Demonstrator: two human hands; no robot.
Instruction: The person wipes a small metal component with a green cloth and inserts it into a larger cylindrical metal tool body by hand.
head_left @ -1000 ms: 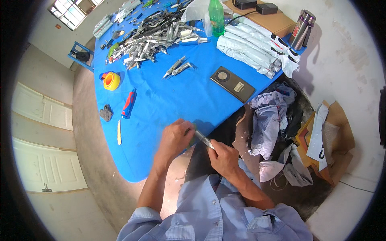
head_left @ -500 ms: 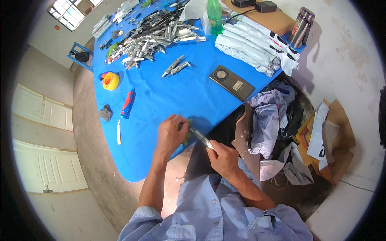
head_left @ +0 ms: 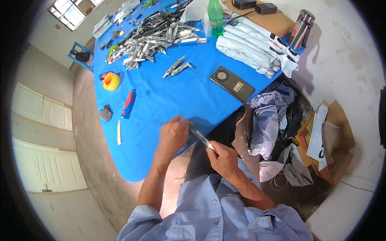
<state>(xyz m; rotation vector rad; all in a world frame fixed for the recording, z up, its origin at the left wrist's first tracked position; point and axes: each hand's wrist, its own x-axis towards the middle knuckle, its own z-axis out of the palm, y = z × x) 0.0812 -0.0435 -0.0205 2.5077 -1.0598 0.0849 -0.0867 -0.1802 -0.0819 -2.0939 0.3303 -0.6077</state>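
My right hand [head_left: 224,160] is closed round the near end of a slim grey, pen-shaped tube [head_left: 202,138], which slants up to the left over the table's near edge. At the tube's far end my left hand [head_left: 174,132] is bent closed, somewhat smeared by motion. A bit of a green, soft-looking scrap [head_left: 192,124] shows beside its fingertips; most of it is hidden by the hand. Two similar grey tubes [head_left: 177,68] lie apart on the blue table cover [head_left: 161,100]. Beyond them is a large heap of such tubes [head_left: 148,46].
To the left lie a red-and-blue tool [head_left: 128,103], a yellow tape roll [head_left: 111,81], a grey lump [head_left: 106,113] and a pale strip [head_left: 119,132]. A phone [head_left: 232,84], white plastic packages [head_left: 247,48], a green bottle [head_left: 216,18] and a flask [head_left: 301,30] stand or lie right. Bags [head_left: 266,128] fill the floor.
My left hand has shifted and turned slightly at the tube's far end, and less of the green scrap shows. The right hand and tube have hardly moved.
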